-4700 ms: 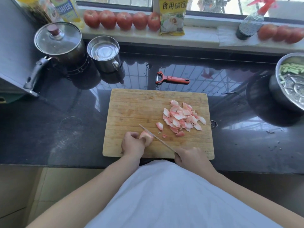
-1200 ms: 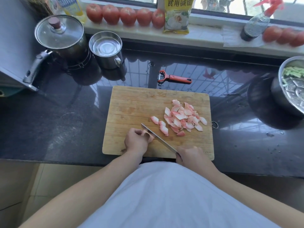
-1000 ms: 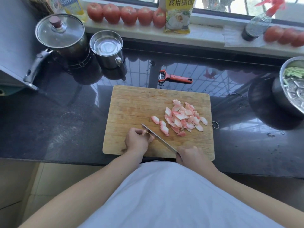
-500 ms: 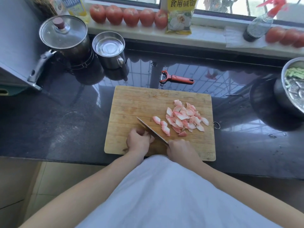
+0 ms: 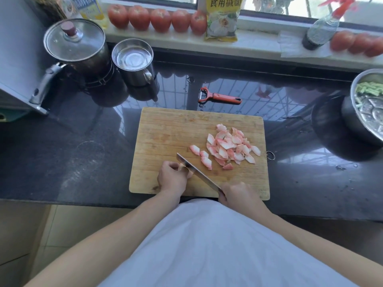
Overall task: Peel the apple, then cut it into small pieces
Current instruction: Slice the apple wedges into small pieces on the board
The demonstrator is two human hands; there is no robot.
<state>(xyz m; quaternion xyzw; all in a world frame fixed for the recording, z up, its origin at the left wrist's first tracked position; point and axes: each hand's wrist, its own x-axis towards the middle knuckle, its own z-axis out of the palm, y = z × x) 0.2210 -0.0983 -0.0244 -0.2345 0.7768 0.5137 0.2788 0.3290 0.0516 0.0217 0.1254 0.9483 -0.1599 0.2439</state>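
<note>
Pale bamboo rectangular cutting board point(image 5: 165, 129) on glossy black stone counter point(image 5: 62, 146), long axis left to right, near edge close to counter front. Small pink-and-cream remaining apple piece point(image 5: 187, 172) on board's near-left part, pinned under curled fingertips of left hand point(image 5: 172, 179), mostly hidden by fingers and blade; own long axis not readable. Steel-bladed kitchen knife point(image 5: 196, 174) lying diagonal across board, tip pointing up-left away from body, handle end down-right; blade flank right against left knuckles, edge on apple piece. Right hand point(image 5: 238, 195) wrapped closed around handle at board's near edge, handle itself hidden inside fist. Heap of thin pink-tinged cut apple slices point(image 5: 230, 146) right of centre, a few stragglers trailing left toward blade, none touching it.

Beyond board: red-handled Y-shaped peeler point(image 5: 217, 97) flat on counter, head left, handle pointing right. Far left: dark pot with glass lid point(image 5: 74, 42) and long grey handle; just beside it, shiny steel mug point(image 5: 133, 59). At right edge, steel bowl point(image 5: 356, 121) holding green vegetable strips. On pale windowsill point(image 5: 259, 41): row of red tomatoes point(image 5: 157, 18), yellow printed packet point(image 5: 221, 19), dark spray bottle with red trigger point(image 5: 323, 27), more tomatoes far right. White garment point(image 5: 207, 245) filling lower view, bare forearms either side.
</note>
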